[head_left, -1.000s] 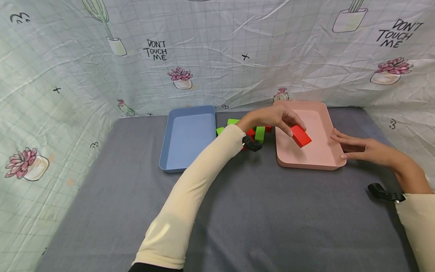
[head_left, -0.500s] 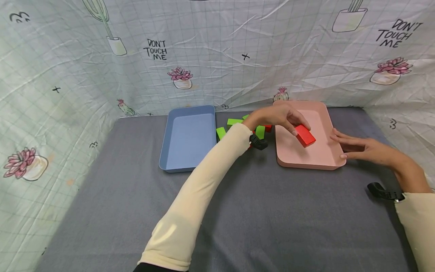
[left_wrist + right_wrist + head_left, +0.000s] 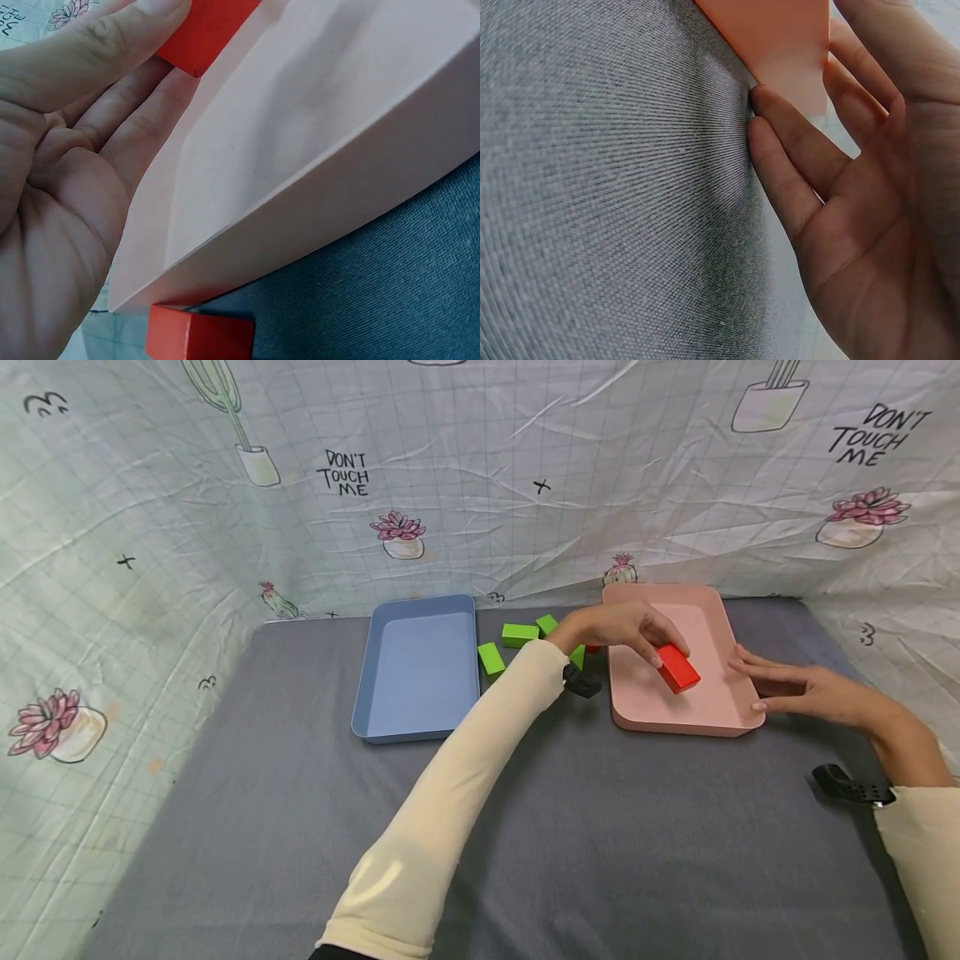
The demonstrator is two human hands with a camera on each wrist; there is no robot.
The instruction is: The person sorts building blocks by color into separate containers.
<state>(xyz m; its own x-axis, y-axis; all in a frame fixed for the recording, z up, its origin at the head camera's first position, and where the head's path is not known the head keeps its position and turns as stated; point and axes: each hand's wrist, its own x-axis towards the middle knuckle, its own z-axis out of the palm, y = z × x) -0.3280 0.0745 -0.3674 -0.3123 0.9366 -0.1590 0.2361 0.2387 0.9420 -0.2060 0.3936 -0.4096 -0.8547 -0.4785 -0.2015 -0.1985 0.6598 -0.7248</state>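
Note:
My left hand (image 3: 626, 625) pinches a red block (image 3: 678, 668) between thumb and fingers, over the inside of the pink tray (image 3: 708, 618). In the left wrist view the held block (image 3: 206, 37) sits at the top, partly behind the thumb, with the tray's side wall (image 3: 337, 195) below it. My right hand (image 3: 817, 693) rests against the tray's right side near its front corner, its fingers relaxed and nearly straight. The right wrist view shows those fingertips (image 3: 761, 97) low beside the tray's orange-tinted wall (image 3: 787, 45), close to the cloth.
Several green blocks (image 3: 521, 636) lie between the two trays, partly hidden by the left wrist. Another red block (image 3: 199, 334) lies just outside the pink tray's left wall. A blue tray (image 3: 423, 668) stands at the left on the grey cloth (image 3: 285, 827). Behind hangs a printed curtain (image 3: 480, 460).
My left hand has moved a little to the right with the red block, further over the pink tray. More green blocks show behind the forearm. The right hand has stayed in place.

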